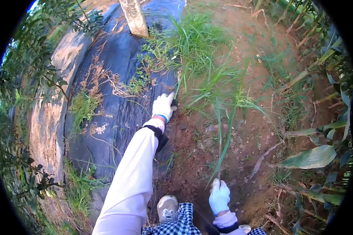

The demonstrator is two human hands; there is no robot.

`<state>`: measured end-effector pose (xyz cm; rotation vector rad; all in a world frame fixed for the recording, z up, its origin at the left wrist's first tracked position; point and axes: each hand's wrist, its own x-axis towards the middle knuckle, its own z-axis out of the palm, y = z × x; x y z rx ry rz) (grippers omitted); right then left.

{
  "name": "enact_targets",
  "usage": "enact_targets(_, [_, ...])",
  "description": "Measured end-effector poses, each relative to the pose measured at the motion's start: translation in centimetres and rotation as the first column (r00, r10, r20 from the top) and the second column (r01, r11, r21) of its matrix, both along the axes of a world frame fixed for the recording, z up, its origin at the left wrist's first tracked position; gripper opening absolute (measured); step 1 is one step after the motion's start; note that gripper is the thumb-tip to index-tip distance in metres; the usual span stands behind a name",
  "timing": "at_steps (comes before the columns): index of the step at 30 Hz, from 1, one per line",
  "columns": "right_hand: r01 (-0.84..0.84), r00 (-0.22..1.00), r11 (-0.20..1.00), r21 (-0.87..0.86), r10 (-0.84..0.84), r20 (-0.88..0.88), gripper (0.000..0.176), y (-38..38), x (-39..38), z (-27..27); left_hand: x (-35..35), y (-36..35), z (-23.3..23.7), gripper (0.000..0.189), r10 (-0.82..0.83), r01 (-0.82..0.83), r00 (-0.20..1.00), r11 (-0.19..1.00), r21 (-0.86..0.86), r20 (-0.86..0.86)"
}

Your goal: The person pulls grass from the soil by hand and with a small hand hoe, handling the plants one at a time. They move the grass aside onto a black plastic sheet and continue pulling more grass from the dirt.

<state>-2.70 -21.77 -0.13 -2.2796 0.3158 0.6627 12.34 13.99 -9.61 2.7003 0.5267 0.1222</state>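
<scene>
My left hand [163, 106], in a white glove, reaches forward to the edge of a black plastic sheet [121, 113] laid over the soil. Its fingers are curled, and a dark bit of the sheet shows between them. Closer to my feet, my right hand [219, 197], also gloved, is closed around the lower end of a thin pale stalk [220, 152]. A long green blade runs alongside that stalk, up toward a clump of grass [210, 84]. What lies inside the right fist is hidden.
A pale tree trunk [135, 19] rises through the sheet ahead. Weeds [84, 105] and dry roots [119, 88] lie on the plastic. Bare reddish soil [255, 141] runs along the middle. Broad-leaved stalks [310, 157] line the right; leafy branches [31, 74] hang at left. My shoe [168, 207] is below.
</scene>
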Motion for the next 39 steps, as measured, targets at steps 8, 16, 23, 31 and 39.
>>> enact_targets(8, [0.074,0.997,0.997,-0.019,-0.075,-0.007,0.040,-1.8,-1.2,-0.5,3.0,-2.1,-2.4,0.016,-0.024,0.141,0.950,0.922,-0.360,0.311])
enact_targets(16, [0.043,0.999,0.999,-0.031,-0.043,0.007,0.041,-1.7,-1.4,-0.6,4.3,-5.1,-3.6,0.021,-0.248,0.279,0.958,0.916,-0.288,0.141])
enact_targets(23, [0.069,0.998,0.997,-0.023,-0.069,-0.013,0.042,-1.5,-0.8,-0.1,1.3,4.3,-1.1,0.031,0.003,0.018,0.998,0.942,-0.335,0.060])
enact_targets(31, [0.015,1.000,0.997,-0.069,-0.016,-0.019,0.043,-1.0,-1.7,-0.9,3.1,-2.6,-1.8,0.044,-0.382,0.380,0.921,0.924,-0.045,-0.076])
enact_targets(39, [0.037,0.999,0.998,-0.047,-0.039,-0.029,0.042,-0.7,-1.1,-0.2,0.1,-0.8,-0.1,0.048,-0.180,0.192,0.981,0.922,-0.335,0.067])
